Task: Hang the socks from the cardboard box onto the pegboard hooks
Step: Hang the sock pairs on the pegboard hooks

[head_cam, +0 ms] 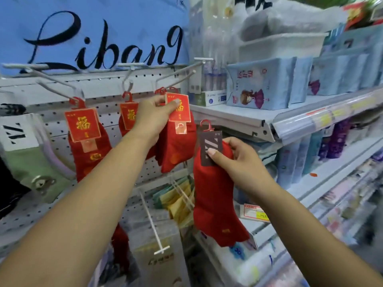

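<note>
Above the pegboard [56,121], a lettered sign [93,38]. Across the pegboard's upper part, hooks jutting forward. Hung from the left hook [60,85], a first sock pair [89,146]; from the middle hook [127,82], a second sock pair [128,116], partly behind the left hand [153,117]. Near the pegboard's right edge, a third sock pair [176,150] pinched in that hand, hanger up at the right hook [176,79]. Lower and just right of that edge, a fourth sock pair [215,199] gripped in the right hand [238,160]. Right of the pegboard, shelves [238,117] bearing upright packs [265,83]. Low on the pegboard, a long hook [153,222] beside flat packets [180,201].

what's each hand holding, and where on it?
Left hand pinches the red-card sock at its card. Right hand grips the grey-card sock at its card.
</note>
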A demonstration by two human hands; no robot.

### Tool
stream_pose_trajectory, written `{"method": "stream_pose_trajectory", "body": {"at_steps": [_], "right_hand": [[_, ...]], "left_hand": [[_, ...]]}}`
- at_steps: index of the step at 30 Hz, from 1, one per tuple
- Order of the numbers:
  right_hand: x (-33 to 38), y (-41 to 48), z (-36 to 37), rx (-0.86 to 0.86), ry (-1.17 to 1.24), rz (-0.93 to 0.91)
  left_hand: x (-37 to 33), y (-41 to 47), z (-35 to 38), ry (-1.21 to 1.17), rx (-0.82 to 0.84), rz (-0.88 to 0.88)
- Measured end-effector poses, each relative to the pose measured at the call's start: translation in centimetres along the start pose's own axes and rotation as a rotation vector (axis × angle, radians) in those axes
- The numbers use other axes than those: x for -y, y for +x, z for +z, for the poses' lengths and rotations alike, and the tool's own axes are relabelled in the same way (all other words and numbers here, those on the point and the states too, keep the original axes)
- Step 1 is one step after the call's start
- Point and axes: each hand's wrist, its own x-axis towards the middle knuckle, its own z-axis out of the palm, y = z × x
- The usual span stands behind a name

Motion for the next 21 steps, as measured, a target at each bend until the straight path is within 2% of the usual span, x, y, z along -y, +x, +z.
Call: {"method": "stream_pose_trajectory", "body": {"at_steps": [8,17,21], "right_hand": [[-0.6,-1.0,0.0,-0.029,-0.014,0.036],[-1.2,-0.6,-0.6,0.032,0.024,0.098],[-1.4,-0.8,-1.0,0.056,0.044,0.095]], "left_hand": [[0.3,2.4,-0.9,0.164,-0.036,0.107],[1.8,0.6,-1.0,0.291,-0.179,0.066],[1.2,-2.8,-0.9,0.534,-0.237,0.114]]}}
